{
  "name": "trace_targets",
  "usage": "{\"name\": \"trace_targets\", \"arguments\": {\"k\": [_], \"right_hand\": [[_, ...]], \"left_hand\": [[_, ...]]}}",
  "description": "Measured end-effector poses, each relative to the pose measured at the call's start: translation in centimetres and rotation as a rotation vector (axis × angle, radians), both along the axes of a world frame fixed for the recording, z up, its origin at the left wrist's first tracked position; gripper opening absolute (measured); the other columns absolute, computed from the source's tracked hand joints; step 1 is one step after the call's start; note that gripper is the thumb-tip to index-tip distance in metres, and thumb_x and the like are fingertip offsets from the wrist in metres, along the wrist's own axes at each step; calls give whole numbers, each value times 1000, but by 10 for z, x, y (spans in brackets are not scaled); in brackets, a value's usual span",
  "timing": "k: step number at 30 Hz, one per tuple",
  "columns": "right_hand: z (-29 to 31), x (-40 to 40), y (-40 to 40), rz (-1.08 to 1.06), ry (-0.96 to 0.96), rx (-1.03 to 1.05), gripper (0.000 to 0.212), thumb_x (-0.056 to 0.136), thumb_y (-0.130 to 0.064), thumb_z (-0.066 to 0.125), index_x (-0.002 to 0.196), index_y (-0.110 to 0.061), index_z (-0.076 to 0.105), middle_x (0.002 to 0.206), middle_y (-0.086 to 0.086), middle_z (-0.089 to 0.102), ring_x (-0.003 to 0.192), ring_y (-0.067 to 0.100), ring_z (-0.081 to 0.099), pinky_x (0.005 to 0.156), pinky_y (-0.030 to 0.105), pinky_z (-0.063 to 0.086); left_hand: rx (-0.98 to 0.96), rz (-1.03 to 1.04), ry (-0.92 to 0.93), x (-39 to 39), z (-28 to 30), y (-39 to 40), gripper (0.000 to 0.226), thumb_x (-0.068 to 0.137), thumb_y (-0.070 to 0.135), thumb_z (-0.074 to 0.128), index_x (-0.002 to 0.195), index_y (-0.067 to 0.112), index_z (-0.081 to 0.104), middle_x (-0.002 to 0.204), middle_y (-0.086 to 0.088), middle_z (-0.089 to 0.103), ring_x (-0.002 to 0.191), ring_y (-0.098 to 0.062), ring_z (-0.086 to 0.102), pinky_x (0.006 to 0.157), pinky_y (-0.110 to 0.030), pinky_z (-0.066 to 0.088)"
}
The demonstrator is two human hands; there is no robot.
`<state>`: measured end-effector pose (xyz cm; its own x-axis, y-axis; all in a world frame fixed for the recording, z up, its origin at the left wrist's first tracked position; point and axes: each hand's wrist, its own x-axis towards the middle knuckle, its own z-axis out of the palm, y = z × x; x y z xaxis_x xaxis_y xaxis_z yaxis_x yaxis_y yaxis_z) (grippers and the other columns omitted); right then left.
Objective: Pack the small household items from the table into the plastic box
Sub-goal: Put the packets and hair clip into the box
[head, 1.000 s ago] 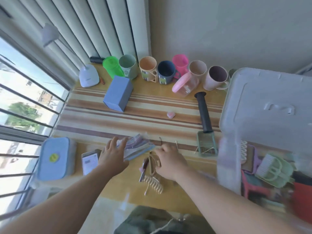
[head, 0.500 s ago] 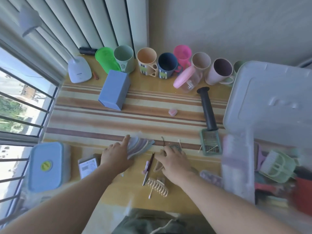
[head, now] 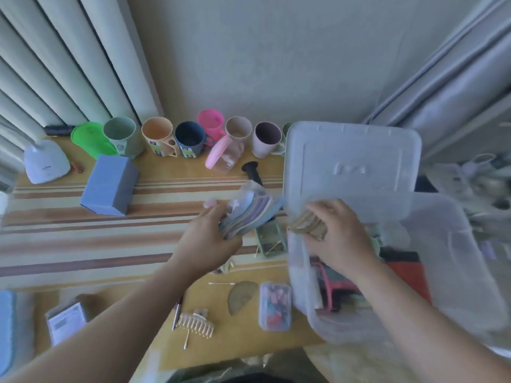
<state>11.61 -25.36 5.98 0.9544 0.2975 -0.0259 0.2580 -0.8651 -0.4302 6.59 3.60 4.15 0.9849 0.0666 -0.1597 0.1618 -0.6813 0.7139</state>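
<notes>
The left hand [head: 211, 239] is raised above the worktop [head: 83, 239], its fingers clamped on a clear packet of pastel cloths [head: 253, 214], just left of the plastic box [head: 442, 286]. The right hand [head: 338, 236] is over the box's near-left corner, fingers curled round a beige hair clip [head: 308, 226]. The box's lid [head: 351, 167] leans up behind it. Left of the box, on the worktop, lie a small clear case [head: 275, 305], a tan half-round piece [head: 242, 295], a cream claw clip [head: 196, 324] and a pen [head: 177, 313].
</notes>
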Motion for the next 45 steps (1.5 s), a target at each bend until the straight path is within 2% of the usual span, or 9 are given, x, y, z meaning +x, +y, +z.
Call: {"name": "trace_targets", "arguments": {"k": [5, 11, 20, 25, 28, 32, 36, 39, 45], "right_hand": [[-5, -19, -118, -133, 213, -146, 53, 78, -37, 84, 128, -37, 67, 125, -5, 62, 118, 23, 62, 96, 41, 55], [-56, -40, -167, 122, 609, -380, 57, 77, -33, 79, 131, -43, 62, 124, -5, 53, 115, 24, 61, 90, 34, 53], [-57, -22, -185, 153, 756, -109, 68, 85, -27, 82, 145, -23, 51, 130, -7, 55, 123, 24, 59, 87, 28, 45], [-29, -11, -228, 2, 513, 33, 84, 84, -24, 77, 157, -37, 37, 146, -6, 49, 138, 21, 49, 105, 34, 46], [-18, -11, -230, 181, 318, -25, 99, 77, -22, 77, 159, -42, 24, 154, -4, 32, 141, 25, 33, 109, 41, 42], [-21, -19, -217, 435, 180, -296, 89, 78, -50, 75, 156, -33, 36, 159, -4, 37, 142, 31, 30, 114, 54, 34], [-33, -24, -211, 386, 130, -332, 47, 84, -50, 69, 124, -28, 65, 120, -8, 68, 118, 28, 51, 95, 47, 44], [-35, -16, -220, 248, 174, -323, 17, 85, -41, 64, 95, -27, 67, 93, -7, 67, 101, 26, 53, 83, 41, 47], [-59, 22, -229, -46, 194, -302, 14, 90, -34, 64, 100, -25, 67, 86, -3, 56, 101, 29, 57, 69, 37, 45]], "left_hand": [[-100, -220, -101, 8, 29, -97, 35, 75, 31, 68, 109, 29, 64, 93, 11, 64, 88, -11, 58, 74, -27, 45], [-79, -300, -74, 0, 29, -187, 38, 74, 37, 68, 111, 29, 61, 89, 16, 56, 78, 0, 53, 68, -11, 35], [92, -182, 134, -19, 9, -248, 49, 78, 36, 68, 125, 31, 58, 109, 8, 61, 88, -14, 63, 78, -37, 54], [171, -204, 222, -13, 0, -269, 43, 72, 36, 64, 114, 29, 60, 102, 7, 62, 88, -16, 60, 77, -36, 54], [223, -285, 264, -3, -2, -282, 45, 72, 33, 64, 117, 32, 61, 97, 11, 59, 87, -15, 58, 74, -32, 52], [185, -401, 265, 7, -1, -296, 53, 70, 37, 68, 123, 38, 65, 98, 14, 69, 90, -14, 64, 78, -31, 54], [213, -417, 194, 7, -9, -298, 48, 74, 37, 72, 122, 39, 64, 102, 13, 71, 96, -15, 63, 83, -32, 54], [252, -340, 42, -2, -13, -288, 67, 76, 31, 73, 139, 34, 51, 128, 6, 61, 119, -22, 51, 99, -36, 45], [384, -290, -199, -19, -3, -249, 53, 76, 25, 73, 128, 31, 61, 124, 4, 60, 118, -25, 53, 96, -40, 50]]}}
